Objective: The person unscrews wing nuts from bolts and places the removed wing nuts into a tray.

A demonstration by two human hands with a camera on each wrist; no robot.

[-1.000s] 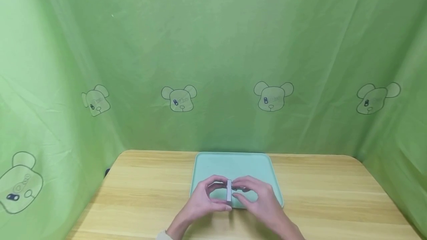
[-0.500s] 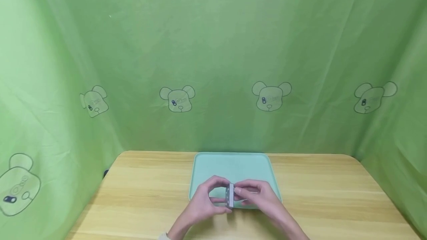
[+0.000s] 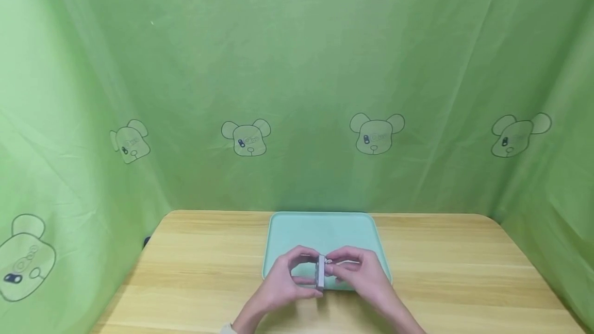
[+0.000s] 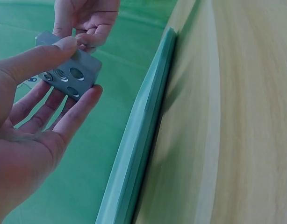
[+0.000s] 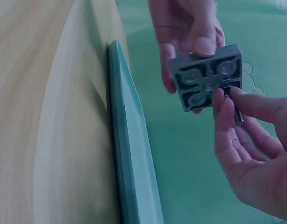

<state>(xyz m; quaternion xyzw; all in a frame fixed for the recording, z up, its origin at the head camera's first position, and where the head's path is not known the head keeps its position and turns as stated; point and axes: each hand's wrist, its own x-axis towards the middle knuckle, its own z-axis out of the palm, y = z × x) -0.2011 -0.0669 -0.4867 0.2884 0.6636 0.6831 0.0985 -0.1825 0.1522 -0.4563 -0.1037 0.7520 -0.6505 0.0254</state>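
Observation:
A small square grey metal block (image 5: pixel 206 77) is held upright by its edges between the thumb and fingers of my left hand (image 3: pixel 283 280). Several round holes show on one face in the left wrist view; the other face, in the right wrist view, has ribs and round recesses. My right hand (image 3: pixel 366 274) pinches a small dark metal piece (image 5: pixel 238 116), slim like a screw, between thumb and fingers. Its fingertips (image 5: pixel 234 91) are right at the lower corner of the ribbed face. The fingers hide part of the metal piece.
Below and beyond the hands, a mint-green tray (image 3: pixel 325 228) lies on the wooden table (image 3: pixel 209 251). A green curtain (image 3: pixel 297 66) with bear-head prints hangs around the table's back and sides.
The right hand's thumb and fingers have come together and moved in against the block's right side. The block has turned slightly in the left hand, which otherwise stays in place.

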